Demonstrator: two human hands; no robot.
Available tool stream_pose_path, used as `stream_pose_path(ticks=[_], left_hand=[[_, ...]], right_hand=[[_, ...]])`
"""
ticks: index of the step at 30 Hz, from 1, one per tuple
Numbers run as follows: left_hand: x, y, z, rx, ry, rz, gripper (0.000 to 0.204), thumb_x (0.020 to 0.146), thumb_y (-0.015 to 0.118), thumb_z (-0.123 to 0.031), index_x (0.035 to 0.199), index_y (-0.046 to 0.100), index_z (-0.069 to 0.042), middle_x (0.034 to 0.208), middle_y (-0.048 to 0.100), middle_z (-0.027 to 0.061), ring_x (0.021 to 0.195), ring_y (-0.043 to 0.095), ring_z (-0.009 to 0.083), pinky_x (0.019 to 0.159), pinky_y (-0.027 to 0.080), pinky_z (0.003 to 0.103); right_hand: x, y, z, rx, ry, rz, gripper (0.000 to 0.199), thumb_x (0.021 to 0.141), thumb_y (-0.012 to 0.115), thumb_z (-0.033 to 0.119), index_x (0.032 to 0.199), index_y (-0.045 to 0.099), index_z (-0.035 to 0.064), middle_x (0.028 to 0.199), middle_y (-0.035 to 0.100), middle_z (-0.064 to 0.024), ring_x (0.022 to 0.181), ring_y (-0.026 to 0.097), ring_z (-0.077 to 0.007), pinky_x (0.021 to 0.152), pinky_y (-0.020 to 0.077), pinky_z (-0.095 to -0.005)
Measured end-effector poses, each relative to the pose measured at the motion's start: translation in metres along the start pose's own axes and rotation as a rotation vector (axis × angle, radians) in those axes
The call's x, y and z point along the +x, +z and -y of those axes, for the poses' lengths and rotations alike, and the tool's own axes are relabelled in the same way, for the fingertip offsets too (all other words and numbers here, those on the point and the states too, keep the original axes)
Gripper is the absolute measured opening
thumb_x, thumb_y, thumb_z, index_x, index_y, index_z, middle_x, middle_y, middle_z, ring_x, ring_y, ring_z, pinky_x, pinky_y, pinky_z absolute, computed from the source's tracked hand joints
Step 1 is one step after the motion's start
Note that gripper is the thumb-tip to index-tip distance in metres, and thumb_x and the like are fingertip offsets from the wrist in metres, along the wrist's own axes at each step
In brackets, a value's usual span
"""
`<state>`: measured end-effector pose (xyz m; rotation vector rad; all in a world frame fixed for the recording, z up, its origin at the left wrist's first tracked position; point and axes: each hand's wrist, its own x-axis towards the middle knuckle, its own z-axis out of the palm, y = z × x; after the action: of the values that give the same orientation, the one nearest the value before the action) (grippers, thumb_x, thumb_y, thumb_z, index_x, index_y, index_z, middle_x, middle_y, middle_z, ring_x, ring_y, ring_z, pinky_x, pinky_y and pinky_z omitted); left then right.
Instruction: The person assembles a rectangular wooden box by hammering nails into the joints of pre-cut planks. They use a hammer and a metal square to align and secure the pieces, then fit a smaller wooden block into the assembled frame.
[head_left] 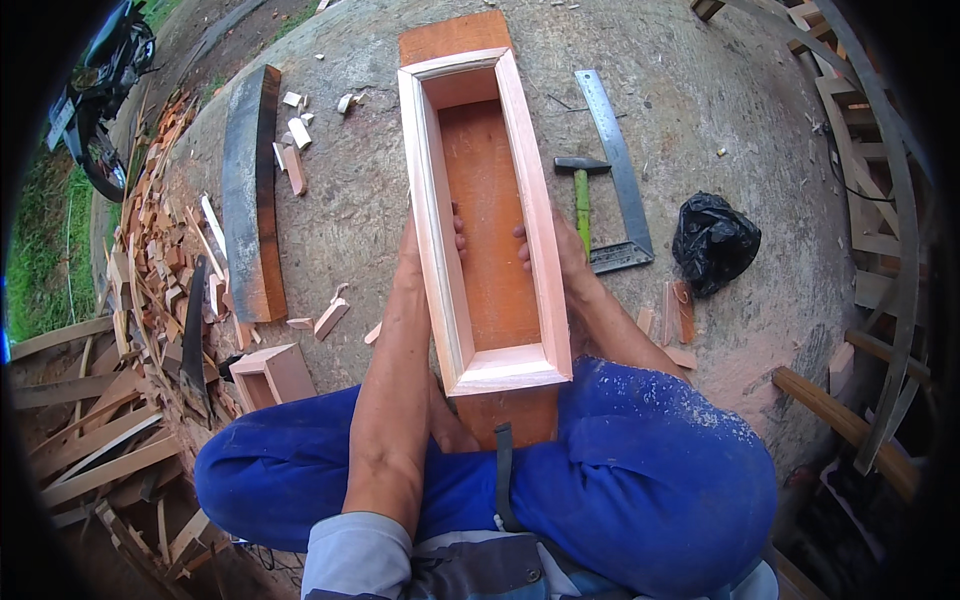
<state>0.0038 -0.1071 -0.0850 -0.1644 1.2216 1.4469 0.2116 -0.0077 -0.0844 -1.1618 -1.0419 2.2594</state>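
A motorbike (100, 115) is standing past heaped offcuts (150, 250); rightward, a hammer (582, 205) is lying on rough concrete (345, 165). The left hand (412, 247) is gripping a wooden frame (532, 200) over an orange board (455, 36), fingertips (460, 242) curling inside; the right hand (570, 246) is mirroring it.

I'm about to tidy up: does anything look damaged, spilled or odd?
No clear damage shows on the wooden frame. Small wood offcuts lie scattered to its left, and pale flecks speckle the right knee of the blue trousers, unlike the left.
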Motion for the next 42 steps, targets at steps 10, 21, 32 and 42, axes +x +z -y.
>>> stream_pose_path(ticks=[10,21,32,42], left_hand=[[-0.005,0.001,-0.002,-0.060,-0.014,0.015,0.039,0.104,0.056,-0.046,0.110,0.062,-0.007,0.075,0.064,0.0055,0.054,0.062,0.0175,0.047,0.055,0.030],[-0.012,0.008,-0.001,-0.012,0.049,-0.036,0.035,0.103,0.059,-0.041,0.112,0.062,-0.007,0.077,0.067,0.0071,0.053,0.063,0.0168,0.046,0.054,0.030],[-0.005,0.005,0.001,0.064,0.029,-0.091,0.045,0.102,0.057,-0.049,0.114,0.061,-0.006,0.081,0.068,0.0086,0.054,0.063,0.0174,0.047,0.054,0.031],[-0.003,0.007,0.001,0.074,0.045,-0.119,0.044,0.104,0.054,-0.048,0.113,0.061,-0.005,0.082,0.069,0.0106,0.053,0.063,0.0169,0.046,0.052,0.030]], right_hand=[[-0.004,0.006,0.005,-0.011,-0.074,0.025,0.071,0.106,0.041,0.066,0.129,0.058,0.0012,0.100,0.068,-0.0094,0.069,0.066,-0.0117,0.059,0.0564,-0.0251],[0.000,0.004,0.003,-0.036,-0.056,-0.010,0.071,0.108,0.040,0.063,0.135,0.055,0.0001,0.104,0.070,-0.0140,0.066,0.066,-0.0135,0.057,0.0565,-0.0269],[-0.001,0.005,0.004,-0.064,-0.013,-0.021,0.078,0.105,0.039,0.067,0.156,0.045,0.0073,0.097,0.064,-0.0099,0.063,0.063,-0.0136,0.056,0.0542,-0.0265],[0.007,-0.005,-0.006,-0.100,-0.044,0.005,0.064,0.110,0.037,0.055,0.141,0.049,0.0004,0.110,0.072,-0.0198,0.068,0.073,-0.0211,0.056,0.0594,-0.0306]])
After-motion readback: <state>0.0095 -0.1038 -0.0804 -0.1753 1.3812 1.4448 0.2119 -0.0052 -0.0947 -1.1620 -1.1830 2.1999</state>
